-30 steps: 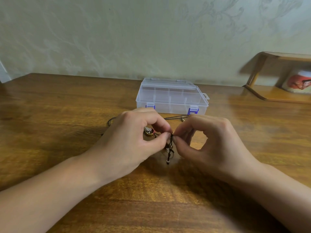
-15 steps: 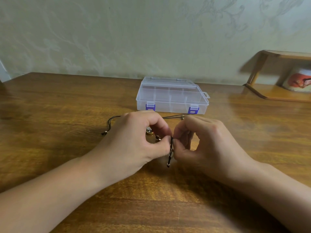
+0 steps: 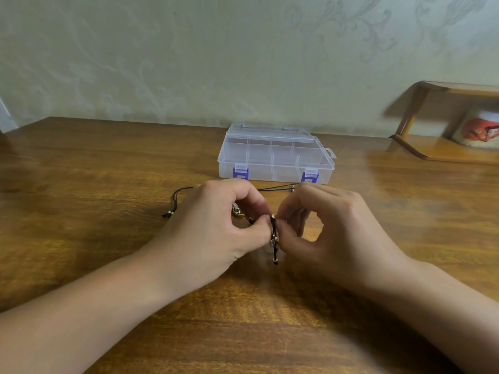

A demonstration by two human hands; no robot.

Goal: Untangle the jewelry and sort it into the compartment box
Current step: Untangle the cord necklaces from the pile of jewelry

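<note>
A tangle of black cord jewelry [image 3: 274, 236] with small metal beads hangs between my two hands just above the wooden table [image 3: 108, 184]. My left hand [image 3: 216, 228] pinches the cords from the left with thumb and forefinger. My right hand [image 3: 332, 233] pinches the same knot from the right. A gold ring-like charm [image 3: 238, 212] shows under my left fingers. Loose cord ends trail out to the left [image 3: 172, 203] and behind my hands [image 3: 280, 187]. The clear compartment box [image 3: 275, 155] with purple latches sits closed just beyond my hands.
A wooden shelf [image 3: 442, 149] stands at the right rear with a white printed cup [image 3: 480, 130] under it. The wall runs along the table's far edge.
Both hands keep pinching the knot. My fingers have shifted slightly on the cords, and the hanging cord ends sit a little lower between the hands.
</note>
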